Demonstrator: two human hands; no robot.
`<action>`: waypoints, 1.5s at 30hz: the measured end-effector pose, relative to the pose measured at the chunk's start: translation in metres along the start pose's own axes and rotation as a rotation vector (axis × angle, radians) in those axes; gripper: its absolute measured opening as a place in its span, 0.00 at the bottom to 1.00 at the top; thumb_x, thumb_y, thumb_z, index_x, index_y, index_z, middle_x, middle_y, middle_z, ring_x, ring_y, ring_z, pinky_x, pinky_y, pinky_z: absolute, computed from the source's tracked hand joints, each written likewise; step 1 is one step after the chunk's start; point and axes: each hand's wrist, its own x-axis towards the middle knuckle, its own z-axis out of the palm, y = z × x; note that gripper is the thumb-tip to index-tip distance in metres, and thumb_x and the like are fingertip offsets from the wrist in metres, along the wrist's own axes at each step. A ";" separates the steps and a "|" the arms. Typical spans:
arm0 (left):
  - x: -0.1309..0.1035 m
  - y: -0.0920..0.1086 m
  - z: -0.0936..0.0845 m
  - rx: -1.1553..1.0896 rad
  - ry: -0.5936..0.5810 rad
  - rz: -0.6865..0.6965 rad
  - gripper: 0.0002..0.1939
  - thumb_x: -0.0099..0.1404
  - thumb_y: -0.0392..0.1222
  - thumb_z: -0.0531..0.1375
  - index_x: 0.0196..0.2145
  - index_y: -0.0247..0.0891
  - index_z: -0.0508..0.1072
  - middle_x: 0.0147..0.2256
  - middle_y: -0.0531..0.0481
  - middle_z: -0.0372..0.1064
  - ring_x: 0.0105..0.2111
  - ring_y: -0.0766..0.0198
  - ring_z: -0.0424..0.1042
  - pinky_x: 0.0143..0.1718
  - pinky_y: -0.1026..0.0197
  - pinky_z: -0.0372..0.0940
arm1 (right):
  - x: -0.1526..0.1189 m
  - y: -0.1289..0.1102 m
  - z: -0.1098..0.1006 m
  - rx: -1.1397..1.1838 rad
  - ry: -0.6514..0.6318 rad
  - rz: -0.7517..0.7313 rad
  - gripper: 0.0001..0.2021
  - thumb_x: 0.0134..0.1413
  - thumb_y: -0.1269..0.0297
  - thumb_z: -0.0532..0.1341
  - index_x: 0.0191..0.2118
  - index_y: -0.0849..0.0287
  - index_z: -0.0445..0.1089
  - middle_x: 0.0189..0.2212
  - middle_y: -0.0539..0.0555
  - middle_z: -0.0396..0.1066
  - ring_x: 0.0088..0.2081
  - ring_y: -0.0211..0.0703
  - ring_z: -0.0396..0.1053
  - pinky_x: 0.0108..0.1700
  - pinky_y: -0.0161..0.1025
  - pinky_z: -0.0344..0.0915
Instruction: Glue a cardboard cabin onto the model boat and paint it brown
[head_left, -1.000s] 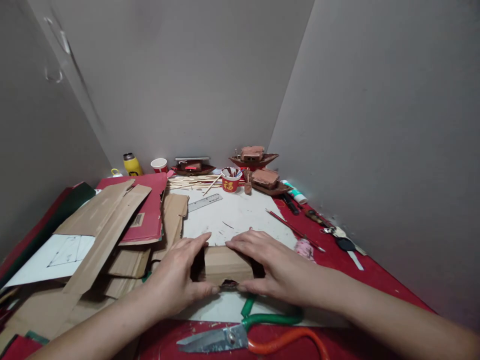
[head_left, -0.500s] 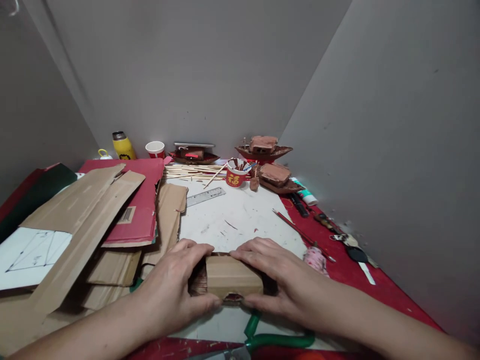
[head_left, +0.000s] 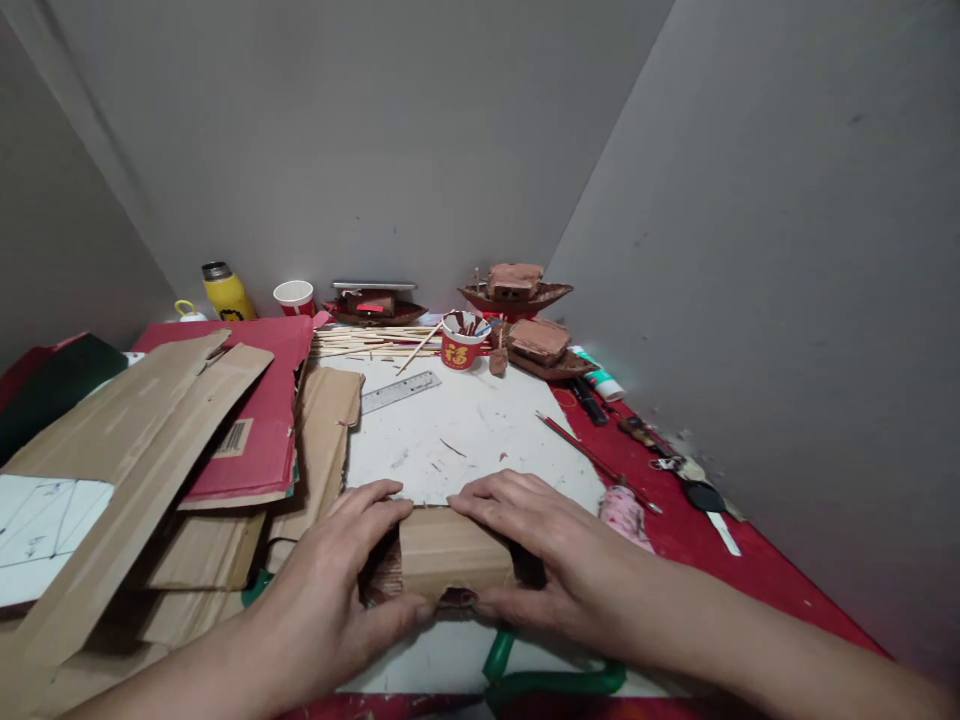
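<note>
Worktable seen from above, clock positions read from the folded cardboard piece (head_left: 454, 548) as centre, with 12 o'clock pointing away from the person. The piece lies over the white sheet (head_left: 487, 430), near its close edge; a small dark notch marks its near side at 6 o'clock. The left hand (head_left: 358, 560), at 9 o'clock, holds the piece in a moderately wide curl, fingertips at the far edge and thumb at the near edge. The right hand (head_left: 529, 535), at 3 o'clock, holds the opposite end in the same manner. A reddish-brown ribbed part (head_left: 384, 577) shows between the piece and the left palm; its full shape is hidden.

Surroundings: at 11 o'clock, a ruler (head_left: 400, 392) on the sheet and, farther out, thin sticks (head_left: 360, 344); at 12, a red cup (head_left: 460, 352) containing slender items; at 1, a model boat (head_left: 540, 345) with a brown roof; at 2, a red pencil (head_left: 574, 443); between 4 and 5, a green handle (head_left: 559, 683), partly cut off by the frame; at 10, a red board (head_left: 262, 400) under overlapping cardboard strips (head_left: 161, 500).
</note>
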 end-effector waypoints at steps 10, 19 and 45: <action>0.002 0.004 -0.020 -0.159 0.038 -0.152 0.26 0.61 0.40 0.59 0.58 0.42 0.65 0.59 0.43 0.65 0.58 0.53 0.64 0.59 0.47 0.60 | -0.027 0.001 -0.016 -0.197 0.109 0.007 0.30 0.61 0.54 0.59 0.66 0.48 0.51 0.62 0.60 0.59 0.62 0.57 0.58 0.57 0.55 0.65; 0.029 -0.002 -0.013 0.004 -0.191 -0.172 0.11 0.56 0.32 0.56 0.34 0.38 0.76 0.35 0.47 0.77 0.35 0.58 0.75 0.35 0.59 0.67 | -0.022 0.016 -0.010 -0.209 0.136 0.078 0.18 0.62 0.59 0.56 0.56 0.57 0.66 0.53 0.62 0.69 0.54 0.54 0.68 0.54 0.52 0.68; -0.001 0.051 -0.016 0.676 0.177 0.638 0.16 0.69 0.29 0.42 0.44 0.27 0.68 0.29 0.42 0.72 0.27 0.58 0.70 0.26 0.57 0.67 | -0.037 -0.022 -0.003 -0.403 0.317 -0.385 0.11 0.65 0.73 0.50 0.42 0.66 0.69 0.33 0.60 0.72 0.35 0.45 0.68 0.37 0.40 0.65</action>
